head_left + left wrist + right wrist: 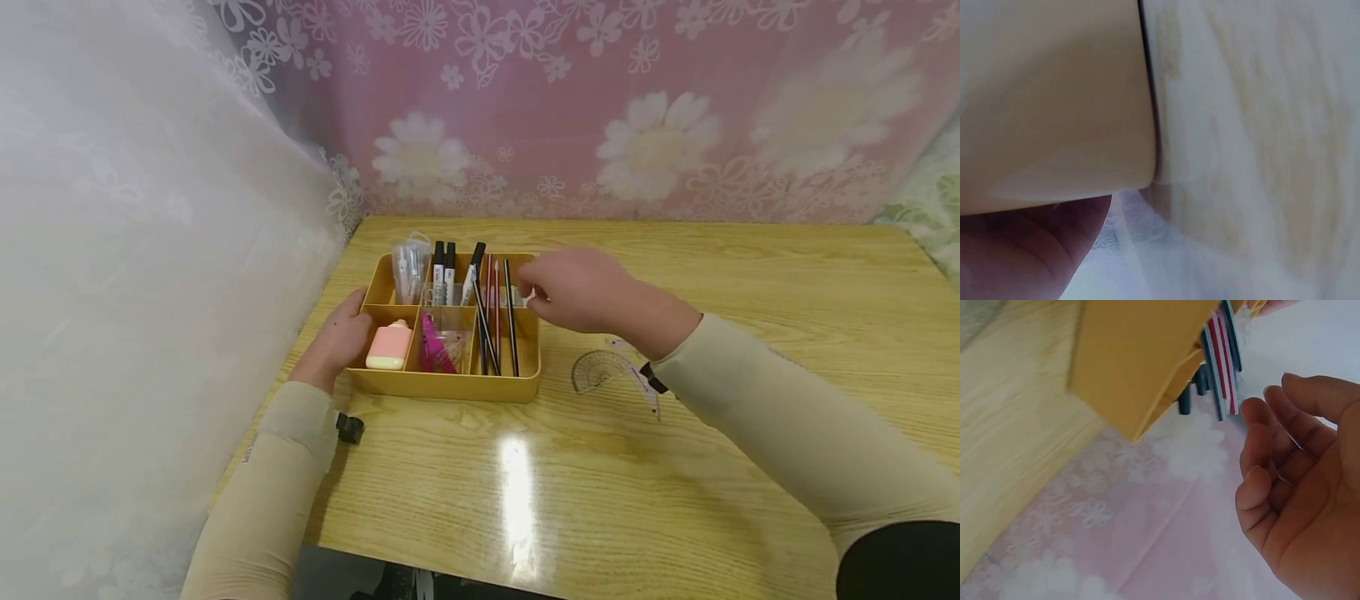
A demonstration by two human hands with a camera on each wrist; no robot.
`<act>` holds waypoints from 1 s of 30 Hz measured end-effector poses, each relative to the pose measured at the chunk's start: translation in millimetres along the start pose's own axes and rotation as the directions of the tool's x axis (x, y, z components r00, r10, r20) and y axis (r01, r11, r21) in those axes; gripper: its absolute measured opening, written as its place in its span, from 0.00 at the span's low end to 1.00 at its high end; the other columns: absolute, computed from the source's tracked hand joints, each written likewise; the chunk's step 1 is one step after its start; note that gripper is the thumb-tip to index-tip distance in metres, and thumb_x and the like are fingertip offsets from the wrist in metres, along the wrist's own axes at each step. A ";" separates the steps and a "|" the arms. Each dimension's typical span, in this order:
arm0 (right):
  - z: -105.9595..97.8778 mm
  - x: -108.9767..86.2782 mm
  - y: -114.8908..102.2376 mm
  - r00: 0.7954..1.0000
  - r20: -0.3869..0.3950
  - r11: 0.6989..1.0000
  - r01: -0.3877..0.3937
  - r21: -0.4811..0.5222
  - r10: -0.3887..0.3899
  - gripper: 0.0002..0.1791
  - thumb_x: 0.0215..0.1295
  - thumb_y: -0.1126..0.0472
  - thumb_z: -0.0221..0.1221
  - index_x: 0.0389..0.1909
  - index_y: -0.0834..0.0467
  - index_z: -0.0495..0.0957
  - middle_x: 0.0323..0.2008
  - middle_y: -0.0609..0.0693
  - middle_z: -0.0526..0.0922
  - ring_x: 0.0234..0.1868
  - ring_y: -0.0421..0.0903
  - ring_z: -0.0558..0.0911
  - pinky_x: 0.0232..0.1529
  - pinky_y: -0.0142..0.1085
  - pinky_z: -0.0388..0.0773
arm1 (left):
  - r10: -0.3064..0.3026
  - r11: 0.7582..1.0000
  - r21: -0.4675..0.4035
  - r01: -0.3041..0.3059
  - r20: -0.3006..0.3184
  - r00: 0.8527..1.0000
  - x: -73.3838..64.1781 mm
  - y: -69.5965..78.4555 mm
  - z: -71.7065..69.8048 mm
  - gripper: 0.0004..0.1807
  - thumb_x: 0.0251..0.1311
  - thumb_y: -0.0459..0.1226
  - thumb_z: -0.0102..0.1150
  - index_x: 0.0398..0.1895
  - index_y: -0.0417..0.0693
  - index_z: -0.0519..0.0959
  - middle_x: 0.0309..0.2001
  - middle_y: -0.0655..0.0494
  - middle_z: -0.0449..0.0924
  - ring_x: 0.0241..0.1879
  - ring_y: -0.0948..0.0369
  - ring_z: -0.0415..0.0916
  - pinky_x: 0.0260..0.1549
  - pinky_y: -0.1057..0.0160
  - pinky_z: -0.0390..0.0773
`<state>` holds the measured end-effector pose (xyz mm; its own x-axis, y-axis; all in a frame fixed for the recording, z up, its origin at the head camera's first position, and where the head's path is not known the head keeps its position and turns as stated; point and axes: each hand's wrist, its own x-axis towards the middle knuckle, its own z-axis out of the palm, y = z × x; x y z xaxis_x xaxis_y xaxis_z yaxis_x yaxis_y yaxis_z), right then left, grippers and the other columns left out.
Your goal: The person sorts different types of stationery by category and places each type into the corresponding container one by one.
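A yellow compartment tray (442, 385) stands on the table, its left side gripped by my left hand (336, 340). In the left wrist view the tray's smooth wall (1054, 106) covers part of that hand. My right hand (581, 287) hovers over the tray's back right corner, fingers loosely bent; the right wrist view shows nothing in it. Close to its fingertips stand several pencils (1222, 362). Black-capped markers (450, 271), a clear pouch (410, 271), a pink-and-cream bottle (389, 343) and a magenta piece (435, 346) with clear plastic fill other compartments.
Right of the tray, a clear protractor (596, 372) lies flat with a clear set square (647, 390), partly under the right forearm. A white plastic curtain (135, 250) hangs along the left edge of the table (420, 475), and a pink flowered curtain (525, 125) behind it.
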<state>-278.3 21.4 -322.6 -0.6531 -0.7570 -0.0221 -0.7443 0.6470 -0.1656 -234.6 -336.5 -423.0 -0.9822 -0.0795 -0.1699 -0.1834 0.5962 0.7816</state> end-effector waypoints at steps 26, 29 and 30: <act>73.1 -55.9 63.5 0.977 0.210 0.999 0.040 0.021 -0.043 0.17 0.58 0.64 0.68 0.49 0.50 0.82 0.43 0.47 0.77 0.40 0.45 0.79 0.44 0.47 0.80 | -0.019 1.000 0.005 0.019 -0.011 1.000 1.6 -2.0 0.9 0.33 0.73 0.38 0.34 0.81 0.52 0.52 0.76 0.46 0.58 0.74 0.44 0.53 0.71 0.36 0.50; 75.4 -56.5 68.2 0.978 0.209 0.999 0.016 0.028 -0.022 0.20 0.54 0.65 0.67 0.49 0.50 0.81 0.44 0.48 0.76 0.38 0.43 0.77 0.41 0.45 0.79 | -0.012 1.000 0.004 0.012 -0.014 1.000 2.1 -2.0 0.6 0.33 0.73 0.38 0.34 0.81 0.52 0.52 0.76 0.46 0.58 0.74 0.44 0.53 0.71 0.36 0.50; 75.7 -56.5 69.7 0.977 0.211 0.999 0.006 0.034 -0.013 0.21 0.54 0.65 0.67 0.50 0.50 0.81 0.44 0.48 0.76 0.37 0.43 0.76 0.40 0.44 0.78 | -0.014 1.000 -0.001 0.014 -0.014 1.000 1.9 -1.5 0.4 0.33 0.73 0.38 0.34 0.81 0.52 0.52 0.76 0.46 0.58 0.74 0.44 0.53 0.71 0.36 0.50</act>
<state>-282.7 102.3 -407.5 -0.5996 -0.7674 -0.2271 -0.7428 0.6393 -0.1989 -236.1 -337.3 -424.7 -0.9801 -0.0985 -0.1723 -0.1968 0.5941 0.7799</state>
